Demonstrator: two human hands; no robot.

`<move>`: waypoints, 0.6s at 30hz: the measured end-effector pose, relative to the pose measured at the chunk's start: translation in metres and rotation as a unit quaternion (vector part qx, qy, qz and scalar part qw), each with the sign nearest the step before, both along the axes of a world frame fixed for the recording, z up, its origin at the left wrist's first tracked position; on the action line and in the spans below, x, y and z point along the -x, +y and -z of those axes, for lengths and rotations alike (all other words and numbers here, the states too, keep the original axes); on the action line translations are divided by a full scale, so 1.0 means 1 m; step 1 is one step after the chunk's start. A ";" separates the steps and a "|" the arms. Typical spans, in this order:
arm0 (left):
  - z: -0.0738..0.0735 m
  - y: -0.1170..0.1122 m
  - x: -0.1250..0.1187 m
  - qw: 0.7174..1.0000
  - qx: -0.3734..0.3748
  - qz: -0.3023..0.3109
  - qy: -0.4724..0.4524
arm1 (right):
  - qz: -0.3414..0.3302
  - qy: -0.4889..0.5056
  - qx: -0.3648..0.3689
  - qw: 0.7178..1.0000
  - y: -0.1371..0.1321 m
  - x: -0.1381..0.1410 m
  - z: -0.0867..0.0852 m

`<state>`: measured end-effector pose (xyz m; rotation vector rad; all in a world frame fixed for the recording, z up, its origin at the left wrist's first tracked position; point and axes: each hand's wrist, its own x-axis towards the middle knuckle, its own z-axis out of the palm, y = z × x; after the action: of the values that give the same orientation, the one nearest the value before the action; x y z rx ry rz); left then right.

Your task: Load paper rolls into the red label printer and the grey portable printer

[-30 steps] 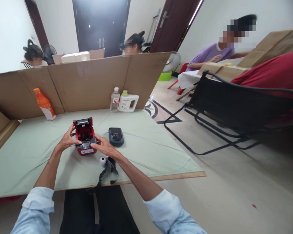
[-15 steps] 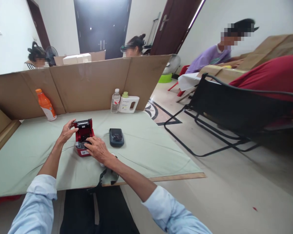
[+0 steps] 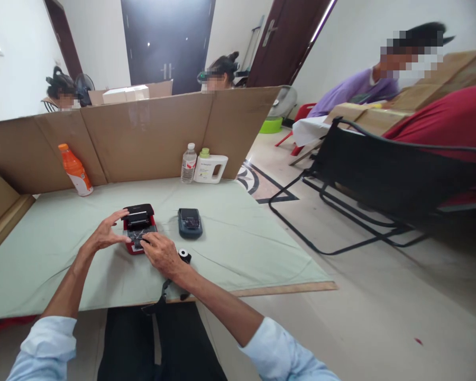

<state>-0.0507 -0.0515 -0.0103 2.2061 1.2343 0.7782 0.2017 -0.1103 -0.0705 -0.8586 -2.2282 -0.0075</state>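
Observation:
A small red and black label printer (image 3: 139, 225) sits on the table, its black lid tilted up and partly open. My left hand (image 3: 105, 232) is at its left side, fingers at the lid's edge and thumb low by the body. The fingertips of my right hand (image 3: 162, 255) are bent together at the front right of the printer; what lies between them is hidden. A white roll with a dark side (image 3: 184, 256) rests beside my right wrist. To the right of the printer lies a dark blue-black handheld device (image 3: 190, 223).
An orange bottle (image 3: 76, 172), a clear water bottle (image 3: 189, 164) and a white jug (image 3: 211, 168) stand along the cardboard screen (image 3: 150, 137). A black strap (image 3: 161, 302) hangs at the table's front edge. Several people sit beyond; a black folding chair (image 3: 373, 164) is at right.
The printer's lid has come down from upright to a lower tilt. My left hand has moved slightly down with it. The white roll by my right wrist is now more visible.

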 end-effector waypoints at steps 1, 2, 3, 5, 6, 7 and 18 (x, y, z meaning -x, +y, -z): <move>0.003 -0.003 0.002 1.000 -0.009 0.013 0.013 | -0.002 0.002 0.000 1.000 -0.001 0.000 0.001; 0.007 -0.006 0.003 0.999 -0.019 0.024 0.024 | -0.002 0.004 -0.001 1.000 -0.002 0.000 0.002; 0.012 -0.009 0.004 0.999 -0.027 0.031 0.034 | -0.001 0.005 -0.001 1.000 -0.002 0.000 0.002; 0.020 -0.013 0.005 0.997 -0.039 0.035 0.056 | 0.002 0.002 -0.003 1.000 -0.004 0.000 0.003; 0.024 -0.015 0.005 0.996 -0.045 0.030 0.068 | 0.005 0.001 -0.005 1.000 -0.005 -0.001 0.002; 0.028 -0.017 0.005 0.995 -0.052 0.021 0.078 | 0.008 0.000 -0.006 1.000 -0.006 -0.001 0.002; 0.037 -0.024 -0.002 0.981 -0.118 -0.021 0.150 | 0.027 0.007 -0.002 1.000 -0.011 -0.002 0.000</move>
<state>-0.0483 -0.0754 -0.0474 2.5721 1.3937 0.6533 0.2039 -0.1213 -0.0700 -0.9144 -2.1911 -0.0312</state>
